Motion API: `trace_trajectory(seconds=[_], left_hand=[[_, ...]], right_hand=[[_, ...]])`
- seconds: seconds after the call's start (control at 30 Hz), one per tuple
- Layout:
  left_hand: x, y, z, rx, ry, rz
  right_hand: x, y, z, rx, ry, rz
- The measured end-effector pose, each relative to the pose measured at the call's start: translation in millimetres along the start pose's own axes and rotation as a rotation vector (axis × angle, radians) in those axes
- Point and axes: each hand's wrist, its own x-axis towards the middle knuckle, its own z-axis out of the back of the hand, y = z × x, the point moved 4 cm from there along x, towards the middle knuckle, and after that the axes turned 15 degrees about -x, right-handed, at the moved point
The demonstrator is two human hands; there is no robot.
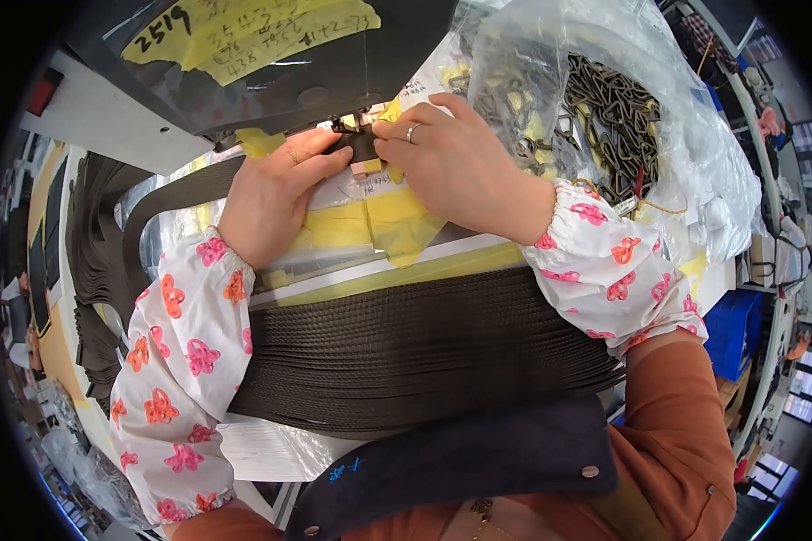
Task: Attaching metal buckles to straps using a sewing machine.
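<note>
A dark webbing strap (182, 187) curves in from the left and passes under my left hand (275, 191). A short piece of the dark strap (362, 147) shows between my two hands, beneath the presser foot (352, 123) of a sewing machine (289, 95). The fingers of my left hand are drawn together on the strap, left of the foot. From the other side, my right hand (465, 160), with a ring on one finger, pinches the strap close to the foot. Its fingertips partly hide the strap's end. Pink and yellow pieces (366, 168) lie just in front.
A thick stack of dark webbing straps (406, 347) lies across the near side, with more straps (95, 234) at the left. A clear plastic bag of metal buckles (612, 122) stands at the right. Yellow tape (338, 225) covers the machine bed. A blue bin (733, 332) sits far right.
</note>
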Motion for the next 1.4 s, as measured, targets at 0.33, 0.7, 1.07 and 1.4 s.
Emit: trace_trajectory(seconds=[0.33,0.7,1.07,1.4], left_hand=[[1.4,21.7,-1.2,-0.067,0.083,0.316],[0.8,28.3,-2.2,-0.063,-0.09,0.115],[0.4,10.2,-5.9,0.06,0.05,0.149],[4.1,-10.7,-4.9,0.196,0.115,-0.217]], right_hand=[[10.6,-14.8,-8.0,-0.022,0.044,0.002],[11.2,-16.2,-12.7,0.032,0.055,-0.015],[4.4,-7.4,-5.7,0.132,0.044,-0.036],[-1.0,4.6,6.1,0.105,-0.034,-0.007]])
